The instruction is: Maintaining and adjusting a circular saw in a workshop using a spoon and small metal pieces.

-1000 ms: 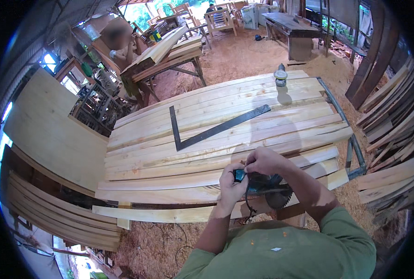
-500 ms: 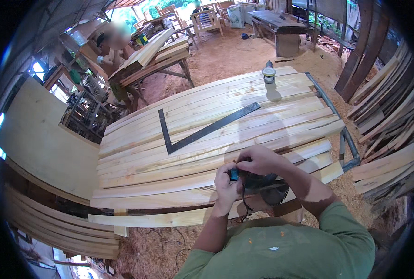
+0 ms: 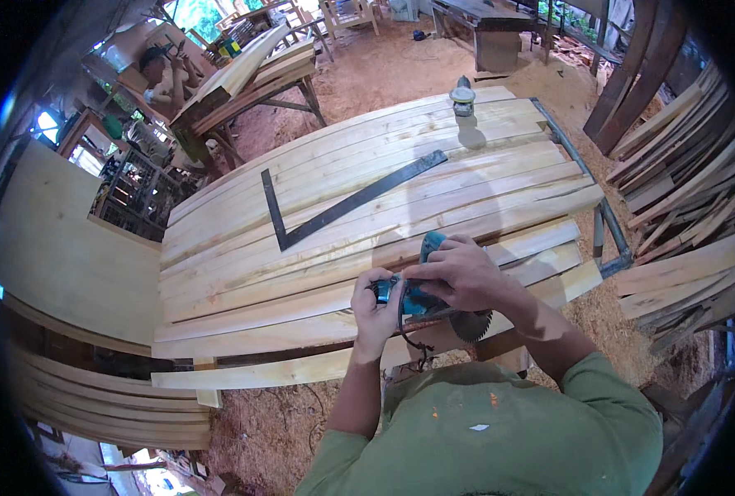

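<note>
A teal circular saw lies on the near planks, its toothed blade showing past my right wrist. My left hand is closed round the saw's teal left end, thumb on top, with a dark cord hanging beside it. Over the saw body comes my right hand, its fingers bent and fingertips close to the left thumb. Whether the right fingers pinch something small there is hidden. Further off, a dark carpenter's square rests flat on the planks. Beyond it stands an angle grinder.
A metal pipe frame borders the planks on the right. Stacked wood strips lean beyond it. At the left is a large pale board. A person is behind a bench of lumber. Sawdust covers the floor.
The view has tipped downward, so the planks sit higher in it. My right hand has shifted and more of the saw's teal body shows. The left hand keeps its grip.
</note>
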Available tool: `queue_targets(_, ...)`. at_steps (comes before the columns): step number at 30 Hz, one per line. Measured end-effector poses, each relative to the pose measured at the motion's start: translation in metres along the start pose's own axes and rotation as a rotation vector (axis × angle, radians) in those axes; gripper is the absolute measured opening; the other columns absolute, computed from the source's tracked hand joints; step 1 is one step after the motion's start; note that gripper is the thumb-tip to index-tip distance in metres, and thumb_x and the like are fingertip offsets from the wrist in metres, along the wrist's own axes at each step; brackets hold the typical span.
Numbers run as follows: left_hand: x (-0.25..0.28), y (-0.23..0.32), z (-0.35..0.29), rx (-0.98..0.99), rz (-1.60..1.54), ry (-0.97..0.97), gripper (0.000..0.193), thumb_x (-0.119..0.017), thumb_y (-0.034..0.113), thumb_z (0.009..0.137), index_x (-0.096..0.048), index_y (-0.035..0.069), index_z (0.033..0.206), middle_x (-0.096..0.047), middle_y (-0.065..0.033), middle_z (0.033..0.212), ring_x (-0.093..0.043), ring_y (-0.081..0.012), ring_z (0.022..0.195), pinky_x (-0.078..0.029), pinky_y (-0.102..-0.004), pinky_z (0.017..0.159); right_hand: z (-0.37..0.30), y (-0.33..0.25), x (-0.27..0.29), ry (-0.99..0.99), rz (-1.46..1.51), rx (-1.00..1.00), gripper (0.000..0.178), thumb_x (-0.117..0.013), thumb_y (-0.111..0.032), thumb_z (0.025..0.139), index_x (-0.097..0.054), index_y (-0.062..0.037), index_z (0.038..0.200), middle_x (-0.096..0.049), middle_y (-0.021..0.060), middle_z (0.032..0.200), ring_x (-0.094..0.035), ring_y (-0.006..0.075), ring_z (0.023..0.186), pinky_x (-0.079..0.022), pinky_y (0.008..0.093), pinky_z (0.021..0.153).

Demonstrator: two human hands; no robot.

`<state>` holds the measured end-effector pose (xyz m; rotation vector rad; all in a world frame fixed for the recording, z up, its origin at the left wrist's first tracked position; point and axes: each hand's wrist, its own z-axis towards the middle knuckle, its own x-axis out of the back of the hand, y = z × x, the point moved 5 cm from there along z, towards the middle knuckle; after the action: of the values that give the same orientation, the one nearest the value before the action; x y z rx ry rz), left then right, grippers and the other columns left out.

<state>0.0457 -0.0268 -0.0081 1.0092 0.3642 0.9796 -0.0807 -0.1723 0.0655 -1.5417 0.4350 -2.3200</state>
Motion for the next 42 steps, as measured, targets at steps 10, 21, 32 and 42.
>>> queue_targets(10,0.018,-0.019,0.004,0.1,-0.049,-0.328,0.028,-0.082,-0.001,0.084,-0.067,0.005,0.106,-0.068,0.0009,0.102,-0.061,-0.0064,0.09,-0.051,-0.0225,0.078,0.005,0.0,-0.011,0.01,0.008,0.018,0.033,-0.077,-0.027,0.086,-0.076,-0.03,0.119,-0.072,-0.0012,0.097,-0.065,0.0258,0.092,-0.045,0.0427,0.096)
queue_targets(21,0.012,0.004,0.027,-0.016,-0.042,-0.564,0.018,-0.08,-0.003,0.081,-0.066,-0.001,0.093,-0.069,-0.0057,0.103,-0.066,-0.0137,0.094,-0.054,-0.027,0.081,-0.001,0.004,-0.008,0.061,0.037,0.025,0.035,-0.078,-0.018,0.085,-0.078,-0.0268,0.119,-0.071,-0.0006,0.089,-0.063,0.0247,0.09,-0.046,0.0427,0.095)
queue_targets(32,0.014,-0.011,0.009,0.09,-0.12,-0.46,0.022,-0.064,-0.01,0.081,-0.068,-0.001,0.101,-0.069,-0.0066,0.109,-0.065,-0.0164,0.098,-0.053,-0.0283,0.086,-0.003,0.003,-0.008,0.077,0.032,0.051,0.034,-0.079,-0.021,0.086,-0.078,-0.0261,0.119,-0.071,-0.001,0.091,-0.063,0.0231,0.089,-0.047,0.0416,0.094)
queue_targets(42,0.014,0.01,0.006,-0.312,0.092,-0.283,0.012,-0.078,-0.002,0.082,-0.073,-0.001,0.092,-0.077,-0.014,0.105,-0.073,-0.0333,0.105,-0.058,-0.0395,0.089,-0.005,0.006,-0.005,0.108,0.075,0.044,0.031,-0.077,-0.028,0.088,-0.077,-0.0272,0.119,-0.073,0.0013,0.09,-0.063,0.0244,0.085,-0.048,0.0404,0.091)
